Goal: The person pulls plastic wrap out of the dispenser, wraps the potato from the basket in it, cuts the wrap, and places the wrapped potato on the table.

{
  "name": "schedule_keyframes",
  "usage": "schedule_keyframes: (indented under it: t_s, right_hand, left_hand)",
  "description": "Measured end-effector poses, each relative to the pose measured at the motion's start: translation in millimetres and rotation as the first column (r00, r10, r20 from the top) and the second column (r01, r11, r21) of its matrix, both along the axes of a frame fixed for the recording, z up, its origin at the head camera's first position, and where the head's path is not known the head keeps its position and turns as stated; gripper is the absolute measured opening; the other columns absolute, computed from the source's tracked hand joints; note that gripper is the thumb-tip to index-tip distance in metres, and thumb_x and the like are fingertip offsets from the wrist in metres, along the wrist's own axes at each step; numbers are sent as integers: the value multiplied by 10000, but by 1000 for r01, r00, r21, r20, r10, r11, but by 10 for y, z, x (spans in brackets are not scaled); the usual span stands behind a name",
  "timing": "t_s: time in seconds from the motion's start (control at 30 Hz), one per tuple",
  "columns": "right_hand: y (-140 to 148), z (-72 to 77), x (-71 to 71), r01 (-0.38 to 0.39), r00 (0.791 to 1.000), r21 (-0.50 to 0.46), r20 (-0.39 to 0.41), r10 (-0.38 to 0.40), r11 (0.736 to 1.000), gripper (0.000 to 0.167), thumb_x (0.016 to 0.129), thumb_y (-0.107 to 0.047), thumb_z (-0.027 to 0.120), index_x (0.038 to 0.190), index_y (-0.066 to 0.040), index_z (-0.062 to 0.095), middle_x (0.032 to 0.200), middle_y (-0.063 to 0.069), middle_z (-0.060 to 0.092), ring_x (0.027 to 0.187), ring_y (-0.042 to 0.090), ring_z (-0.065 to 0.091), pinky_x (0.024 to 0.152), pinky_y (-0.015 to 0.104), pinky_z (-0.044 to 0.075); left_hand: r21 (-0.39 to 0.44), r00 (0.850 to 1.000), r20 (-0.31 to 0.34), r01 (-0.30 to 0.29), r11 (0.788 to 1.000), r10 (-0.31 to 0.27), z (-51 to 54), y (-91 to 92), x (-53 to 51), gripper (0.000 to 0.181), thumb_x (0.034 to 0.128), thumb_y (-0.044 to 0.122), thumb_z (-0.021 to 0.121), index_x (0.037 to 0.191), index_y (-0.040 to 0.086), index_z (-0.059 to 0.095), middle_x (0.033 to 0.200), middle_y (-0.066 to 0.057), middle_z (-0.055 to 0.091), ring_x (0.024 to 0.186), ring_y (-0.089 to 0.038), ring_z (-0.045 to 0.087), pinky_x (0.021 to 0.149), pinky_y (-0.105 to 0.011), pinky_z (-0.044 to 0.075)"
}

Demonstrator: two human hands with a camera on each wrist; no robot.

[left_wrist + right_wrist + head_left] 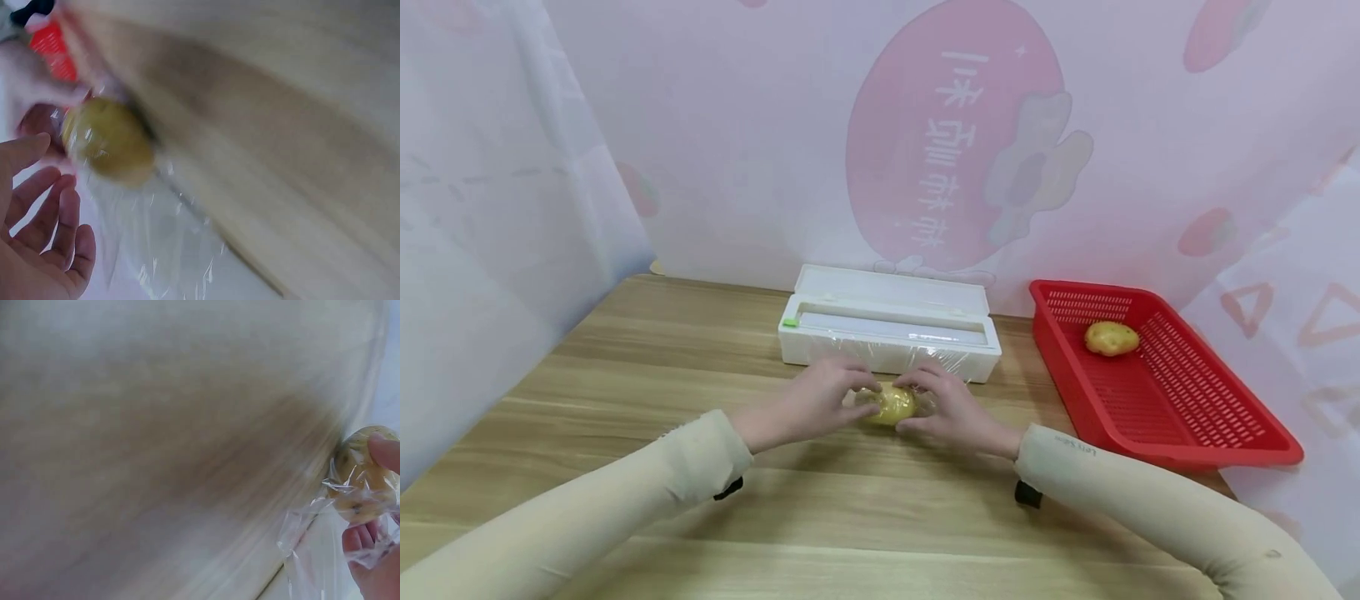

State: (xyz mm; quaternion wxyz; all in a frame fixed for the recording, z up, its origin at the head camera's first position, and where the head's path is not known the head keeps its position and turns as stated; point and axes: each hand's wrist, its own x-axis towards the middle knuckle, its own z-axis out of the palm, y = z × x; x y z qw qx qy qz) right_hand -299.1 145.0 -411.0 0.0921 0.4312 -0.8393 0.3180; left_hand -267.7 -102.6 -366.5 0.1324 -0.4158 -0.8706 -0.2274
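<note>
Wood stripes run across the table (820, 533), and two pale sleeves (625, 492) reach over it from the near side. The left hand (817, 400) is right by one end of a potato (896, 403); its fingers are bent a little and loose, with no firm grip that I can see, and I cannot tell if a fingertip touches it. The right hand (951, 408) pinches the other end, thumb on one side and fingers on the other, with film crumpled around them. That potato is low over the table, between the hands; I cannot tell if it rests on the wood. Clear, shiny film (153, 237) goes round it and runs back to a white box (808, 346) just behind. A hard tug could tear the film crooked, or drag the box along. Loose film could stick to itself or to the fingers and bunch up if its edges meet too soon. The potato is round and the film looks slick, so it could roll off if the right hand lets go while the left is so loose. Inside the box lies a white roll (891, 327), and the lid (891, 289) stands up behind. Off to the right is a red basket (1086, 408) with another potato (1111, 338) in it. Farthest back hangs a pale pink sheet (737, 167).
</note>
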Motion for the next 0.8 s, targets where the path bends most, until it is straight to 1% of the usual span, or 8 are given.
schedule_keyframes:
  t_s: [0.1, 0.2, 0.23, 0.3, 0.43, 0.6, 0.73, 0.8]
  right_hand:
    - [-14, -7, -48, 4, 997, -35, 82, -1, 999, 510, 710, -181, 907, 1141, -55, 663, 1069, -1, 635, 961, 146, 596, 829, 335, 530]
    - [-11, 7, -78, 35, 979, -71, 202, -20, 997, 497, 705, -185, 909, 1124, -64, 669, 1041, -15, 654, 942, 146, 611, 824, 311, 528]
    - [-3, 18, -82, 50, 969, -81, 247, -29, 995, 495, 708, -195, 908, 1124, -71, 671, 1039, -20, 659, 944, 146, 615, 832, 310, 524]
    - [18, 43, -90, 77, 939, -102, 343, -38, 992, 495, 711, -213, 907, 1129, -86, 673, 1047, -24, 663, 958, 153, 619, 850, 317, 518]
    - [77, 111, -104, 97, 879, -134, 477, -22, 986, 493, 733, -238, 893, 1154, -101, 676, 1082, -4, 670, 983, 188, 624, 859, 350, 520]
    - [131, 189, -127, 98, 822, -164, 570, 13, 982, 444, 781, -213, 860, 1171, -99, 682, 1107, 34, 680, 977, 224, 623, 830, 342, 527]
    - [153, 212, -137, 133, 765, -199, 644, 27, 971, 408, 831, -151, 813, 1201, -61, 666, 1132, 82, 672, 974, 239, 631, 805, 333, 535]
    - [159, 210, -141, 149, 749, -205, 662, 25, 967, 406, 846, -140, 797, 1216, -51, 655, 1142, 93, 664, 974, 243, 632, 801, 334, 537]
  left_hand:
    - [-34, 1000, 2, -27, 999, 28, -95, 28, 13, 332, 803, 233, 837, 1063, 52, 738, 1064, -80, 692, 967, -216, 641, 856, -367, 520]
    - [-31, 998, -3, -55, 998, 55, -151, 52, 9, 415, 765, 228, 867, 1109, 47, 721, 1101, -96, 672, 990, -231, 631, 863, -374, 518]
    - [-27, 998, -1, -63, 998, 63, -159, 58, 7, 446, 754, 224, 876, 1128, 47, 712, 1116, -96, 663, 999, -234, 624, 865, -376, 516]
    - [-20, 998, 1, -69, 997, 69, -163, 71, -4, 506, 738, 218, 887, 1170, 42, 690, 1148, -97, 642, 1025, -240, 609, 875, -382, 510]
    - [-12, 997, -1, -72, 997, 72, -146, 100, -39, 606, 705, 216, 910, 1225, 35, 656, 1195, -96, 613, 1076, -243, 574, 898, -387, 496]
    - [19, 997, -18, -75, 997, 76, -129, 141, -109, 671, 627, 202, 948, 1212, 51, 655, 1185, -78, 618, 1086, -246, 551, 917, -408, 473]
    - [48, 997, -50, -58, 997, 61, -126, 184, -173, 633, 621, 190, 952, 1173, 83, 660, 1144, -63, 628, 1030, -240, 555, 878, -402, 474]
    - [50, 997, -60, -52, 997, 55, -123, 203, -198, 612, 624, 183, 952, 1154, 87, 662, 1125, -66, 633, 995, -237, 551, 852, -396, 475]
